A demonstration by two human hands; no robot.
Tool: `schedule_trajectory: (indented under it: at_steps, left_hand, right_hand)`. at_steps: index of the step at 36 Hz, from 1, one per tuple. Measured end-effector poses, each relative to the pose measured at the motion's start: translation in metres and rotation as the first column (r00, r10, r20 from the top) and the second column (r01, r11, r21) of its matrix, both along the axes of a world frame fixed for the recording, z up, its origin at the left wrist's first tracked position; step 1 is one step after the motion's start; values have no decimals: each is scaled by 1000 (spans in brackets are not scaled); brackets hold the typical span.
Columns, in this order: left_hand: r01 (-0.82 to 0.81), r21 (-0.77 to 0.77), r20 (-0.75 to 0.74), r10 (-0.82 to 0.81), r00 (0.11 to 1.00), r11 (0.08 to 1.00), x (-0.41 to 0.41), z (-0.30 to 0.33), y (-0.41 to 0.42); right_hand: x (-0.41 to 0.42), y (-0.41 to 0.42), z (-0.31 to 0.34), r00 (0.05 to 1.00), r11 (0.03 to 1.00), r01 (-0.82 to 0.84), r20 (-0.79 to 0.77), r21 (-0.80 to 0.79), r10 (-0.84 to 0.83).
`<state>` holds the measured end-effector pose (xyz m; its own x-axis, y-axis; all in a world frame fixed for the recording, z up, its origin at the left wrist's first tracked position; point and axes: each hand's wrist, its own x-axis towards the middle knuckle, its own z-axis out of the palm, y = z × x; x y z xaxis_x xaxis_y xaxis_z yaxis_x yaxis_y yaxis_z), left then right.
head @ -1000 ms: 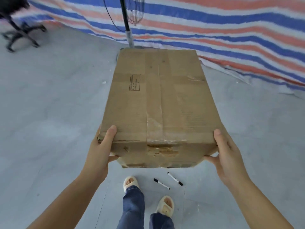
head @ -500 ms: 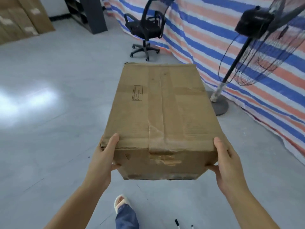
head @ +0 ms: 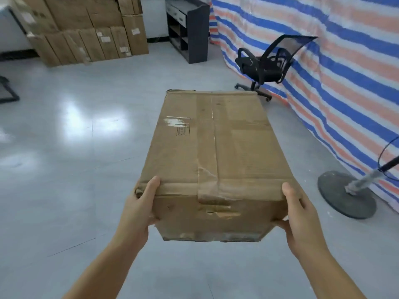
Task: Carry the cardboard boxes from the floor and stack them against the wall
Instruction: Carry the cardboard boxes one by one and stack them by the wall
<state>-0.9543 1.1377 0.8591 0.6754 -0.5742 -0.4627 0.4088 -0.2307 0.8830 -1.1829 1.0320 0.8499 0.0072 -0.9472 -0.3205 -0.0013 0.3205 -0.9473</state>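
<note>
At centre of view, above grey glossy floor [head: 64, 190]: cardboard box [head: 216, 152], brown, long side running away from the camera, carried clear of the ground; top seam taped lengthwise, tape wrinkled and torn near the close edge; printed rectangular stamp and a scuffed white patch on the top, left of the seam; near end face scraped, lower edge worn.

Left hand [head: 138, 210] clasping the near left corner; thumb laid over the top edge, fingers tucked under and out of sight; right hand [head: 302, 216] clasping the near right corner the same way, thumb on top, fingers wrapped beneath; both forearms bare, reaching in from the bottom of the frame.

Far left, against the back wall: stacked cartons [head: 86, 31], brown, several upright in a row on the floor with larger ones piled above, white labels on some; well apart from the carried box.

Right of the stack: dark shelf unit [head: 190, 29] with a pale drawer front near the top, standing beside the striped tarp [head: 323, 61]; tarp in blue, white and orange-pink bands, covering the whole right side.

Before the tarp: black mesh office chair [head: 267, 65] on castors; nearer, at right edge, round dark fan base [head: 336, 195] with a slanted pole and a black cable looping above it; fan head out of frame.

Far left edge: part of a dark frame [head: 6, 91] on the floor, too cropped to identify.
</note>
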Motion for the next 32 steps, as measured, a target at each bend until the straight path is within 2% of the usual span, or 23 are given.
schedule_trajectory:
  at_steps: [8, 23, 32]
  left_hand:
    - [-39, 0, 12, 39, 999, 999, 58, -9, -75]
    - [-191, 12, -20, 191, 981, 981, 141, -20, -308]
    - [-257, 49, -19, 258, 966, 965, 201, -23, -417]
  right_hand:
    - [65, -91, -6, 993, 996, -90, -79, -20, 88]
    - [166, -363, -3, 961, 964, -265, -76, 3, 264]
    - [238, -483, -5, 932, 939, -342, -115, 25, 342]
